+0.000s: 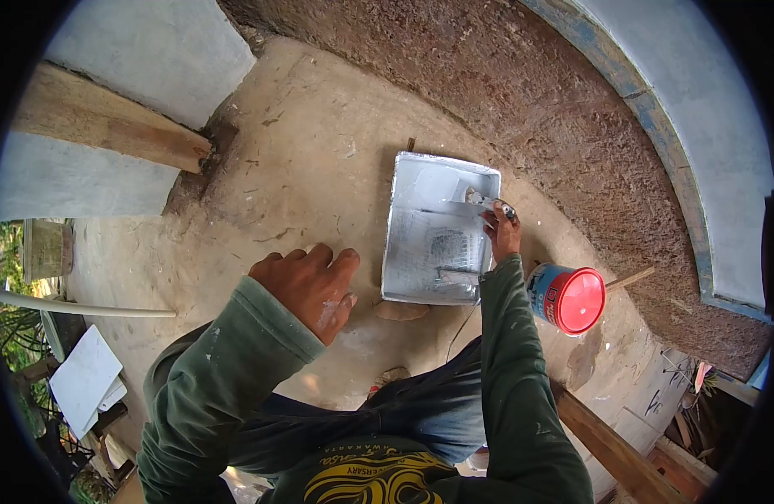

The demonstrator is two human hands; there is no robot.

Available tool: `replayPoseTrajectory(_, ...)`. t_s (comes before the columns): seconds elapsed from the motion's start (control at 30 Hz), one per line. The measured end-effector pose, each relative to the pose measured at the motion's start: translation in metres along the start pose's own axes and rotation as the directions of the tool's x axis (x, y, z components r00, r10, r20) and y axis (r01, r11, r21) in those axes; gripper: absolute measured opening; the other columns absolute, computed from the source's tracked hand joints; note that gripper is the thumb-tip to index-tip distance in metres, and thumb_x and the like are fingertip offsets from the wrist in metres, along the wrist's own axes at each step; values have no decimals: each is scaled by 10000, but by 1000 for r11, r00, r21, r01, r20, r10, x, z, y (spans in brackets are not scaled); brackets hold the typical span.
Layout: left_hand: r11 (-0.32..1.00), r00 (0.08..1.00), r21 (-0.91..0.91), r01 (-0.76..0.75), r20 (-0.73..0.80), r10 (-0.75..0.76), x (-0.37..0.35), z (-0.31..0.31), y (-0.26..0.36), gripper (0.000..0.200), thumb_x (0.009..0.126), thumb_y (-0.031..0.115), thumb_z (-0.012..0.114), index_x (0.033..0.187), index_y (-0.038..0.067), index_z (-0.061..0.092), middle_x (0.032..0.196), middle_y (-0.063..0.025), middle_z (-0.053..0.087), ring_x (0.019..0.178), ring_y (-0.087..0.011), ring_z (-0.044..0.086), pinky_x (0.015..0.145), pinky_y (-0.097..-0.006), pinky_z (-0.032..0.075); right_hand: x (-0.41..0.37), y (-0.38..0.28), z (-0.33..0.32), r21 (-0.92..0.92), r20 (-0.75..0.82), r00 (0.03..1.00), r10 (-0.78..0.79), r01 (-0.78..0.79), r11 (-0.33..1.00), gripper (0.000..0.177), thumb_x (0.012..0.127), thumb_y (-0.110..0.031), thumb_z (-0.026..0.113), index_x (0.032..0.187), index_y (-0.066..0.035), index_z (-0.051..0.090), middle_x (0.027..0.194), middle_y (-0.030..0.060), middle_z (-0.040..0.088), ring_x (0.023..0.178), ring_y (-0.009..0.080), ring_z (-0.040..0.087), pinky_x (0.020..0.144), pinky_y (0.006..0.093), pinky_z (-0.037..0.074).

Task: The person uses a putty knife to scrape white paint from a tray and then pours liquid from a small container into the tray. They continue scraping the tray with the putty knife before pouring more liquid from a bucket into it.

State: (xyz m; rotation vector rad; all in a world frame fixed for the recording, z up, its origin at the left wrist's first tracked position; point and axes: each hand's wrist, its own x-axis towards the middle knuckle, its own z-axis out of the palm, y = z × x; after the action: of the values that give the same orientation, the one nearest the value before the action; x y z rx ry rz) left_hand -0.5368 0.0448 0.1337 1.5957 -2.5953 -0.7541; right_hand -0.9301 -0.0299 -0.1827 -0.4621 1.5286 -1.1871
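Where the pale concrete floor (320, 168) curves under the person, a rough brown wall band (572, 134) runs along its far edge, with a blue-edged grey surface beyond it. One wooden plank (110, 122) slants in from the upper left, and a second plank (614, 449) lies at the lower right. Both arms wear green sleeves flecked with white. The dark shirt below carries a yellow print; only fragments read, roughly "WAKARTA" and "ERSARY".

A silver paint tray (420, 244), smeared white inside, lies flat on the floor ahead of the person, near the middle of the view. To its right, well clear of the rim, a paint can (538, 290) lies tipped on its side, its red lid (580, 301) facing the camera. The can's blue label bears writing too small to read. A thin stick (630, 279) pokes out behind it.

The left hand (311, 286) hovers above the floor to the left of the tray, fingers loosely curled and holding nothing, with a white smear on its back. The right hand (503, 235) is at the tray's right rim, fingers closed around a small tool (492, 203) whose tip reaches over the tray's deep end. What kind of tool it is cannot be told.
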Motion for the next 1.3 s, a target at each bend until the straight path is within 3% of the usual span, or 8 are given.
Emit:
replayPoseTrajectory(0.53, 1000, 1000, 3, 23, 14, -23, 4, -2, -2, 367, 802, 218, 671, 1105, 49, 552, 858, -148, 611, 729, -338, 629, 625, -403, 512, -12, 11, 54, -18, 42, 997, -68, 69, 997, 362, 850, -285, 722, 1098, -54, 597, 936, 85, 660, 815, 204, 676, 621, 309, 528)
replayPoseTrajectory(0.63, 999, 999, 40, -13, -36, 14, 4, 0, -2, 345, 791, 214, 682, 1062, 78, 518, 807, -109, 593, 690, -281, 641, 604, -387, 521, -15, 11, 64, -26, 61, 993, -101, 103, 994, 349, 853, -272, 717, 1092, -52, 589, 944, 84, 655, 808, 204, 676, 616, 312, 528)
replayPoseTrajectory(0.7, 1000, 1000, 0, 4, -12, -4, 4, -2, -2, 362, 799, 213, 671, 1101, 52, 552, 847, -140, 612, 720, -336, 629, 623, -408, 513, -16, 9, 71, -21, 64, 993, -103, 104, 994, 353, 853, -269, 715, 1090, -45, 580, 948, 84, 651, 799, 203, 675, 600, 309, 530)
replayPoseTrajectory(0.8, 1000, 1000, 9, 4, -11, -4, 4, -4, -1, 359, 802, 215, 666, 1102, 53, 553, 853, -143, 612, 721, -335, 630, 627, -408, 514, -19, 6, 80, -58, 59, 992, -107, 111, 992, 334, 862, -288, 708, 1074, -56, 596, 962, 73, 661, 836, 204, 678, 647, 313, 529)
replayPoseTrajectory(1.03, 1000, 1000, 7, -5, -18, 6, 6, -8, 2, 331, 818, 216, 652, 1087, 60, 539, 850, -143, 599, 718, -337, 624, 622, -414, 508, -18, -1, 108, -122, 53, 979, -195, 201, 972, 320, 869, -250, 700, 1058, -19, 585, 894, 89, 661, 749, 203, 686, 568, 305, 547)
replayPoseTrajectory(1.13, 1000, 1000, -17, 1, -16, -1, 6, -6, 2, 321, 820, 216, 651, 1075, 63, 531, 848, -140, 594, 722, -339, 621, 623, -416, 505, -33, -21, 127, -345, 117, 917, -381, 397, 851, 296, 876, -216, 663, 1016, 32, 586, 823, 116, 684, 644, 174, 679, 573, 298, 549)
replayPoseTrajectory(1.3, 1000, 999, 21, -15, -34, 16, 8, -3, 0, 365, 786, 211, 688, 1083, 71, 529, 835, -110, 610, 751, -286, 652, 639, -378, 533, -42, -37, 140, -555, 237, 856, -460, 508, 659, 282, 856, -204, 667, 1012, 19, 595, 724, 135, 662, 597, 209, 651, 605, 333, 507)
